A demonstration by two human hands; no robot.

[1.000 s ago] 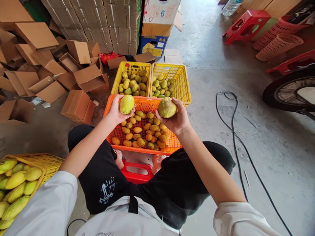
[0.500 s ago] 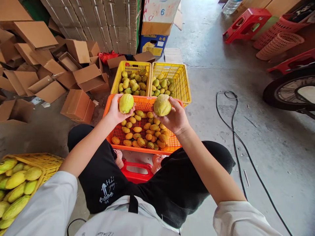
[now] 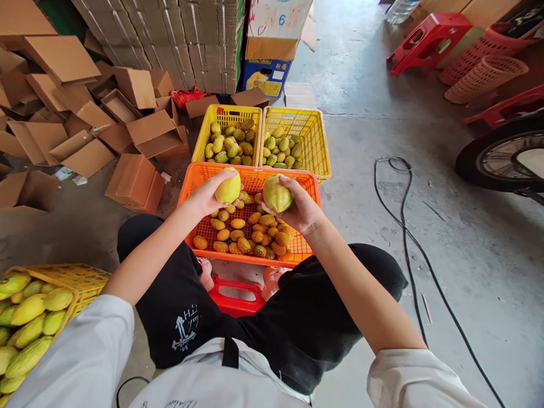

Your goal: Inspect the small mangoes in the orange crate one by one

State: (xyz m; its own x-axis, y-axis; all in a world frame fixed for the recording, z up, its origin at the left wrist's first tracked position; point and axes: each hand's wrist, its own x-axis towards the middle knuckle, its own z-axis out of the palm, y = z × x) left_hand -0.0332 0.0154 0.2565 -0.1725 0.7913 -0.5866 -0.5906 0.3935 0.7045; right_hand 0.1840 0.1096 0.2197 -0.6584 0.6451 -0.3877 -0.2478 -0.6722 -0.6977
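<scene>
My left hand [image 3: 209, 195] is wrapped round a smooth, yellow-green, melon-like fruit [image 3: 228, 187]. In my right hand [image 3: 305, 208] sits a rounder, duller green melon-like fruit [image 3: 277, 194] with faint ridges and a pointed end. Both fruits are held side by side, a short gap apart, above the orange crate [image 3: 306, 249]. Many smaller orange-yellow oval fruits [image 3: 243, 245] lie loose in that crate. Behind it stand two yellow crates: the left one [image 3: 199, 141] holds yellow-green fruits, and the right one [image 3: 317, 136] has greener fruits mostly on its left side.
At my lower left, a tilted yellow crate [image 3: 91, 280] holds large yellow-green fruits [image 3: 28, 314]. Cardboard boxes [image 3: 131, 181] are heaped at the left. A black cable [image 3: 402, 218] trails over the floor at right, near a wheel [image 3: 505, 153] and a red stool [image 3: 429, 42].
My left hand has moved right and slightly down with its fruit, closer to the other one. My right hand has lowered a little, and its fruit is turned differently.
</scene>
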